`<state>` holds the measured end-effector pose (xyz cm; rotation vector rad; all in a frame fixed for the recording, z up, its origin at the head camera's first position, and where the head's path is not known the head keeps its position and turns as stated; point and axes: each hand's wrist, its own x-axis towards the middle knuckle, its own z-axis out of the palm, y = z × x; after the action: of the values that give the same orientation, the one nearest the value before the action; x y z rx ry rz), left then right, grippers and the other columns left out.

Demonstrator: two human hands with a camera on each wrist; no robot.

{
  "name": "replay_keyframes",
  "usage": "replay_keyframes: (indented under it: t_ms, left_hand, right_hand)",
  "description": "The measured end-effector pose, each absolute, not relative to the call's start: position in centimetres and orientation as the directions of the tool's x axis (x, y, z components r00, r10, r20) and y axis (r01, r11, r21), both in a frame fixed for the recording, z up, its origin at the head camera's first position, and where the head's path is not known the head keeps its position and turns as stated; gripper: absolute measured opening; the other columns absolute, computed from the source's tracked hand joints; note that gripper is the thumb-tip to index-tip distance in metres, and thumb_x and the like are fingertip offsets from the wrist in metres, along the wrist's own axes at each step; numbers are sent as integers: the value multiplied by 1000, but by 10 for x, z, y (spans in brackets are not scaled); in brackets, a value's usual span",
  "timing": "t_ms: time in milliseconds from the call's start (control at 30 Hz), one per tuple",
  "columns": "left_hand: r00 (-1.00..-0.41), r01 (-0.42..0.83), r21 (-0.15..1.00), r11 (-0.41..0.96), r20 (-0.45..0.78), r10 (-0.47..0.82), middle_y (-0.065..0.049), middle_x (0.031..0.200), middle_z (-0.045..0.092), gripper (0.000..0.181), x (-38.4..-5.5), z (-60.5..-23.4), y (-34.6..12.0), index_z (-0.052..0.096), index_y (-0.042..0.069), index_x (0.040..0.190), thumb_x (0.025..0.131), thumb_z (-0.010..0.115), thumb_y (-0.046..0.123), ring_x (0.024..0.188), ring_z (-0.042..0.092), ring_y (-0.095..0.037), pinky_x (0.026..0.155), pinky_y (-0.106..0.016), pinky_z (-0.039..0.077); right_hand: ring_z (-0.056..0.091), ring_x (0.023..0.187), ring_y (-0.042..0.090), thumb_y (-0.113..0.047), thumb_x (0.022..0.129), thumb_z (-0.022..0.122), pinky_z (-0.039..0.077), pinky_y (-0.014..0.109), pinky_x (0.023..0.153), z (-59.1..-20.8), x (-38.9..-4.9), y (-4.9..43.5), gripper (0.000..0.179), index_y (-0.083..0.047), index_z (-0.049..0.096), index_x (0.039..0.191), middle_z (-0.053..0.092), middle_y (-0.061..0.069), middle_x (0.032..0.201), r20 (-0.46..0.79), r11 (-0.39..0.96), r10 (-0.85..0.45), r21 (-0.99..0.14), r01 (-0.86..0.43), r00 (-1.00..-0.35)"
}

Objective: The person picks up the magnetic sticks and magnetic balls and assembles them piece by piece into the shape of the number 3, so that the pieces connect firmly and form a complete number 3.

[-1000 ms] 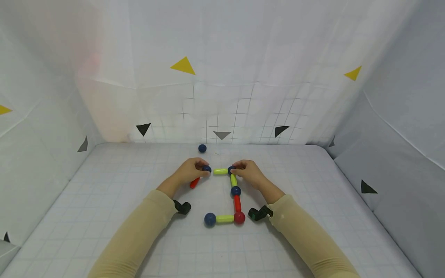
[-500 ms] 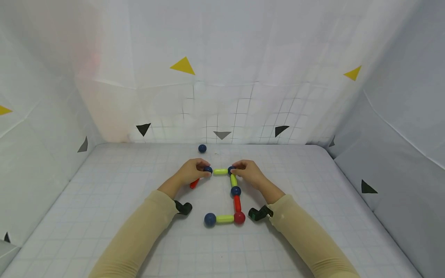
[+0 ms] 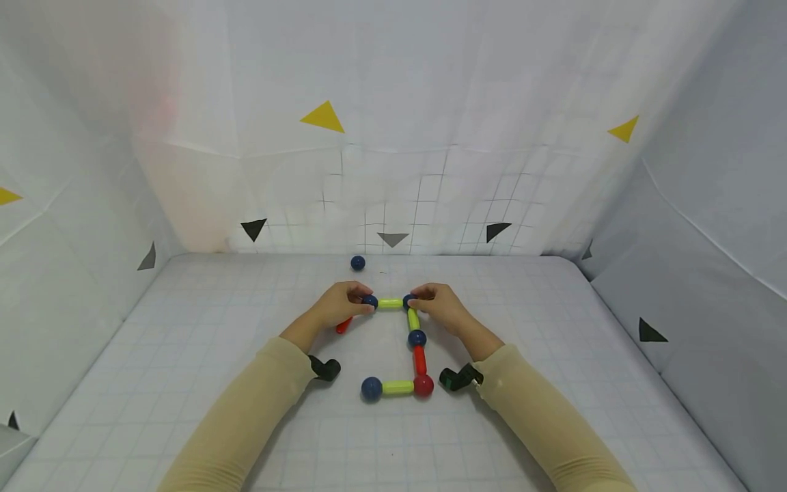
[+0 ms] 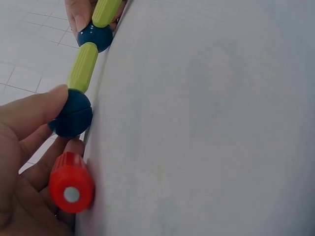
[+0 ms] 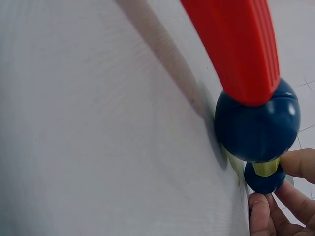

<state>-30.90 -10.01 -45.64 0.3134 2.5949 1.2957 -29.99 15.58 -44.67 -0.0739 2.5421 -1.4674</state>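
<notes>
Between thumb and fingers, my left hand [image 3: 337, 304] pinches a dark blue ball [image 4: 73, 114]. That ball touches the end of a yellow-green rod [image 3: 390, 303]. A red rod [image 4: 72, 183] with a metal tip lies under the left hand, close to the ball. At the other end of the yellow-green rod, my right hand [image 3: 444, 309] pinches a second blue ball [image 5: 265, 178]. From there the chain runs toward me: another yellow-green rod [image 3: 414, 319], a blue ball [image 3: 417, 339], a red rod [image 3: 420, 360] and a red ball [image 3: 423, 385].
From the red ball a yellow-green rod [image 3: 397, 387] extends left to a blue ball [image 3: 371, 389]. A loose blue ball [image 3: 358, 262] sits near the back edge of the white gridded table [image 3: 522, 294]. White sheets [image 3: 393, 82] enclose the back and sides.
My left hand has moved slightly right with its blue ball, closing the gap to the yellow-green rod. The right hand has stayed in place.
</notes>
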Motion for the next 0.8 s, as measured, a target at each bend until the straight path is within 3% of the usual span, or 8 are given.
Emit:
replay_keyframes:
  t_ms: [800]
  left_hand:
    - [-973,29,809,587,-113,203,-4,119,64,36,-304,-448,-120,66,12,125,93,72,29,111,57,-23,98,-39,49]
  right_hand:
    - [60,102,24,-22,92,73,50,39,92,-449,-302,157,32,-9,68,121,66,8,115,-170,499,-136,-863,80,-976]
